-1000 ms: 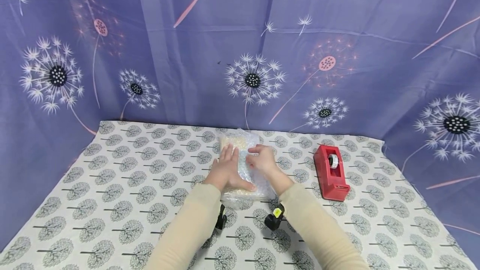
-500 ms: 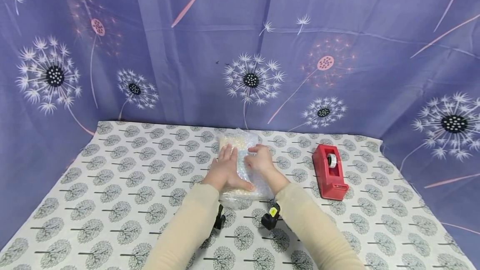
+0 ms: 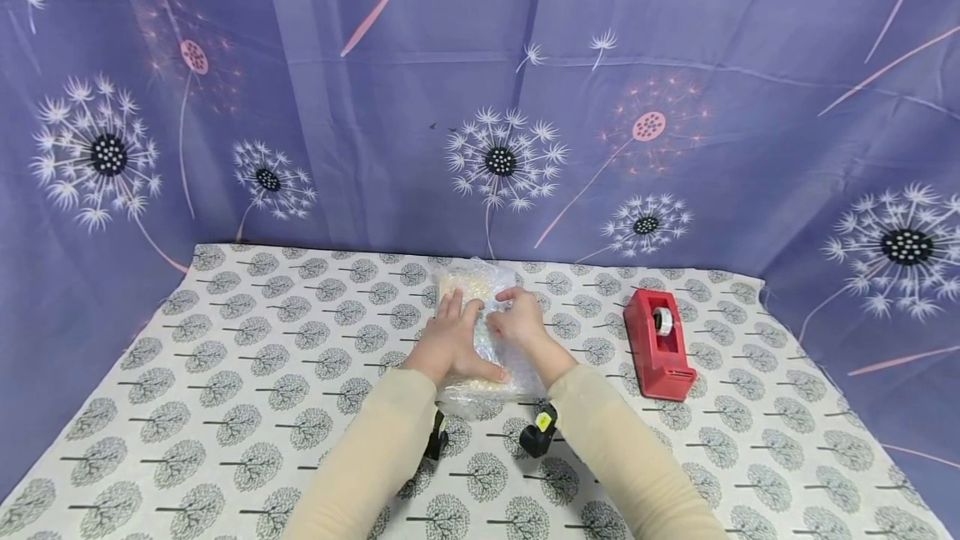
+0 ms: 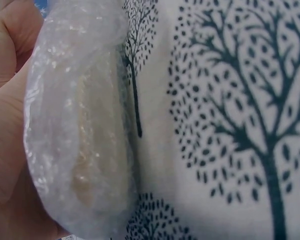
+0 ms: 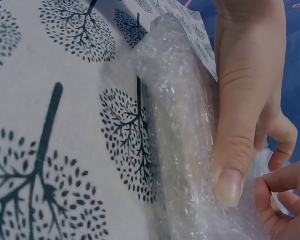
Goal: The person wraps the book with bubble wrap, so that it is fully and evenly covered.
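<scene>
A flat bundle of clear bubble wrap (image 3: 491, 357) lies on the tree-print cloth, with something pale yellow inside. My left hand (image 3: 450, 342) presses on its left part, fingers spread toward the far end and thumb across the near part. In the right wrist view the left thumb (image 5: 231, 172) lies along the wrap. My right hand (image 3: 523, 325) is at the bundle's right side, its fingers curled at the wrap; in the right wrist view those fingers (image 5: 285, 182) seem to pinch it. Wrap (image 4: 65, 130) bulges at the near edge in the left wrist view. The contents are blurred.
A red tape dispenser (image 3: 662, 344) with a roll of tape stands to the right of the bundle. The cloth (image 3: 247, 340) covers the table. Behind it hangs a purple dandelion-print curtain (image 3: 375, 148).
The left index finger has bent and shifted right, toward the right hand. The right hand keeps its place on the bundle. The view has drifted slightly.
</scene>
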Demonstrator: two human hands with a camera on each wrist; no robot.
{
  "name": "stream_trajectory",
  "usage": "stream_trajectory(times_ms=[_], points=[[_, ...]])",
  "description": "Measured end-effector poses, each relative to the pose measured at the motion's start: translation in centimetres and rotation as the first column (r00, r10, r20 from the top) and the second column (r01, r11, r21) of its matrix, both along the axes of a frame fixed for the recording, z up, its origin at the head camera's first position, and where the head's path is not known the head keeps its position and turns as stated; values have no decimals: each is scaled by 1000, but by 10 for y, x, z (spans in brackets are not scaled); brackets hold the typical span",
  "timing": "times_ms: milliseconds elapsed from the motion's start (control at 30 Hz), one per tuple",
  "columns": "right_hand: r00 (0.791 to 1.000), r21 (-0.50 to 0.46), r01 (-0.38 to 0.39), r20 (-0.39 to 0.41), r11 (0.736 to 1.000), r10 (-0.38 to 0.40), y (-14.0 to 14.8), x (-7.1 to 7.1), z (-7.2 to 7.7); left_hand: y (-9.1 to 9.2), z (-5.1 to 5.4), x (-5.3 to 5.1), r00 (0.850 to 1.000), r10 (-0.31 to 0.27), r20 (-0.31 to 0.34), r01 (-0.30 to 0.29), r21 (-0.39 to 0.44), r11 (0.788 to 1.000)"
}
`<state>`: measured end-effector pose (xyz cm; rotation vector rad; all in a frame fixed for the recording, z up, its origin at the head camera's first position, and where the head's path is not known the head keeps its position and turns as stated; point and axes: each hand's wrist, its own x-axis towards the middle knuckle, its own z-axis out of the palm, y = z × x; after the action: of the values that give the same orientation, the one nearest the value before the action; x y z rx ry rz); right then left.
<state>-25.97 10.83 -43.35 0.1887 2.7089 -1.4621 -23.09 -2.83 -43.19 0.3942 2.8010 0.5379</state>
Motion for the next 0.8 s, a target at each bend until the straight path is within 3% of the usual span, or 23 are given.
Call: stream_trajectory(times_ms=[233,533,633,800], points=[[999,-9,-5,36,1000,5,0,0,4,-1,4,2,1000,-19,8,19,-2,1000],[999,5,-34,22,999,34,0,-1,2,-1,5,1,999,-22,26,23,-44,999],[998,-45,-39,38,998,41,1,-1,2,0,5,1,999,-15,35,16,-48,999],[993,-244,-3,116,970,33,5,2,5,1,5,1,999,1,53,1,-33,999]])
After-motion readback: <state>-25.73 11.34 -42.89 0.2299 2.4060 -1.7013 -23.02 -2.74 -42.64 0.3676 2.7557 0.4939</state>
